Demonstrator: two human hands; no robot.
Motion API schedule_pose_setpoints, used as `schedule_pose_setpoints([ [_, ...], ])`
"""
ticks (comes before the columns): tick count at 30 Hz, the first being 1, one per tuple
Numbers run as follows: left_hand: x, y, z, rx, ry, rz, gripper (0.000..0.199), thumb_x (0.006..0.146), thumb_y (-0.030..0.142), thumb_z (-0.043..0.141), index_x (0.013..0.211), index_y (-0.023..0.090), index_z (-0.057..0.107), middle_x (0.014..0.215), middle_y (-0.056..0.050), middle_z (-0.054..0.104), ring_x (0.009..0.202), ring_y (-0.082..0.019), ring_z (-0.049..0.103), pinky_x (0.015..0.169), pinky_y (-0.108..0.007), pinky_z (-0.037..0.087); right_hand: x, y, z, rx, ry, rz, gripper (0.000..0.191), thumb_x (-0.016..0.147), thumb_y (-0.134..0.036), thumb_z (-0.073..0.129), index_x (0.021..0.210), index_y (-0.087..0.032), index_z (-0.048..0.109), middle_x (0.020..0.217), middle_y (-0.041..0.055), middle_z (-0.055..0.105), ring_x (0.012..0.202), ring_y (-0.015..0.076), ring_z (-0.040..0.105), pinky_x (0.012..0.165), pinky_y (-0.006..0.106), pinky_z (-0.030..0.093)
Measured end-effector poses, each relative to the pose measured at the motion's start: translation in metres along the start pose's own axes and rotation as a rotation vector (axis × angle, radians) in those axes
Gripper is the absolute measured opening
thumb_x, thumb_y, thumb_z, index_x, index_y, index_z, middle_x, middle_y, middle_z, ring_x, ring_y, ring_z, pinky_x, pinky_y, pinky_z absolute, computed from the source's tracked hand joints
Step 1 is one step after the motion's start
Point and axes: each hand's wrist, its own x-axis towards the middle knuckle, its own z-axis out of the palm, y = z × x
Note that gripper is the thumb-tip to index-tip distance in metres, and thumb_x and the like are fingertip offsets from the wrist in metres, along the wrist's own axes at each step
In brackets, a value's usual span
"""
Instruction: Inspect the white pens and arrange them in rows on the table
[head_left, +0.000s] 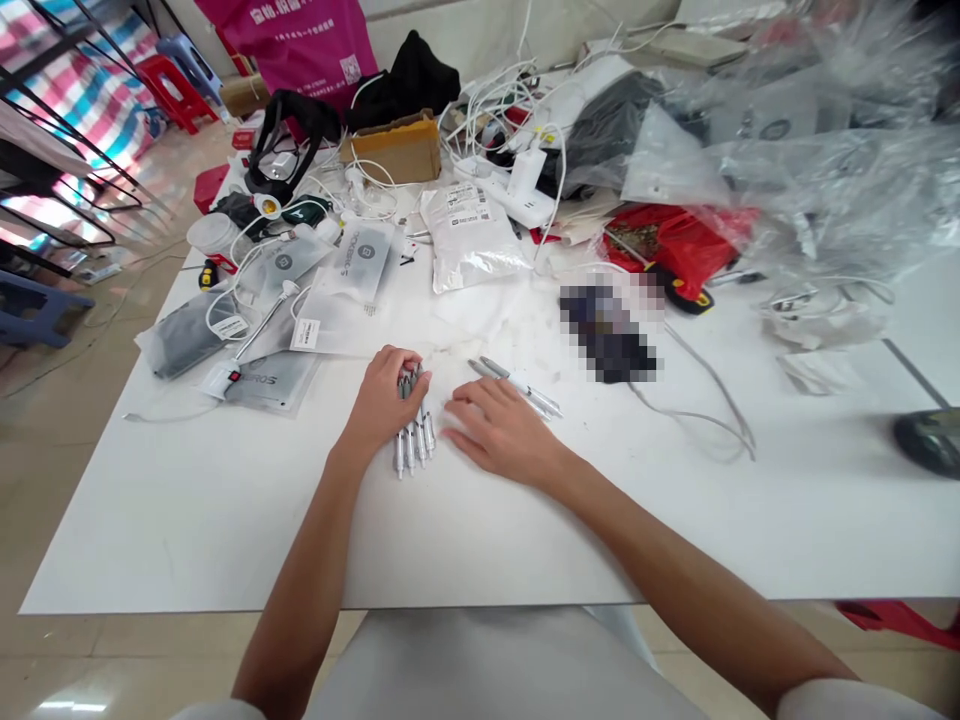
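Pens [410,452], slim cylinders, left hand [386,397] curled around

The tabletop [187,540] is white, the pens [410,450] at centre silver-grey and white. At upper left, a magenta bag [300,45] bears white lettering, a cloth [124,95] is checked red, blue and white, and a stool [169,88] is red. Upper centre, the cardboard box [401,152] is brown; upper right, a plastic bag [705,240] is red.

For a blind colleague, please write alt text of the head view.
A person's left hand holds several gray-and-white pens on a white table; the right hand is beside two more pens. White cables and plastic bags lie behind.
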Motion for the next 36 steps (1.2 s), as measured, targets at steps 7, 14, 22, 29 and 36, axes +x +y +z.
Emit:
schedule_pose_setpoints([
  [7,-0.002,0.001,0.0,0.027,-0.021,0.017,0.013,0.1,0.031,0.061,0.11,0.022,0.061,0.104,-0.007,0.061,0.097,-0.023,0.062,0.097,-0.04,0.05,-0.003,0.037,-0.014,-0.303,0.022,0.319,0.024,0.101,-0.038,0.059,0.102,-0.016,0.066,0.107,0.0156,0.063,0.097,0.0314,0.049,0.082,0.043,0.035],
  [14,-0.001,-0.002,0.0,0.048,0.005,0.051,0.016,0.1,0.032,0.061,0.113,0.023,0.061,0.103,-0.007,0.062,0.098,-0.025,0.062,0.097,-0.042,0.05,0.0,0.037,-0.009,-0.337,0.001,0.282,0.021,0.107,-0.031,0.049,0.098,-0.016,0.061,0.1,0.0144,0.064,0.092,0.028,0.053,0.081,0.041,0.037],
  [22,-0.001,0.01,-0.005,0.036,0.223,0.041,0.02,0.104,0.034,0.056,0.115,0.022,0.067,0.098,-0.006,0.065,0.091,-0.023,0.058,0.092,-0.04,0.049,-0.003,0.019,-0.015,0.31,0.272,0.553,0.021,0.114,-0.041,0.032,0.117,-0.024,0.044,0.082,-0.0005,0.06,0.056,0.0154,0.045,0.059,0.029,0.035],
  [29,-0.008,0.049,-0.001,-0.759,0.101,-0.104,0.038,0.102,0.045,0.064,0.135,0.026,0.071,0.129,-0.011,0.075,0.121,-0.026,0.067,0.104,-0.04,0.05,-0.002,0.001,-0.014,0.59,0.145,0.555,0.021,0.108,-0.044,0.049,0.113,-0.024,0.049,0.07,-0.0041,0.05,0.056,0.0144,0.043,0.059,0.029,0.034],
  [36,-0.017,0.061,0.003,-1.277,-0.196,-0.286,0.033,0.1,0.045,0.069,0.125,0.025,0.078,0.12,-0.011,0.08,0.11,-0.026,0.075,0.101,-0.042,0.056,0.004,-0.021,-0.018,1.589,-0.164,0.64,0.045,0.106,-0.066,0.046,0.093,-0.023,0.053,0.063,-0.0101,0.028,0.047,0.0081,0.02,0.045,0.024,0.021],
])
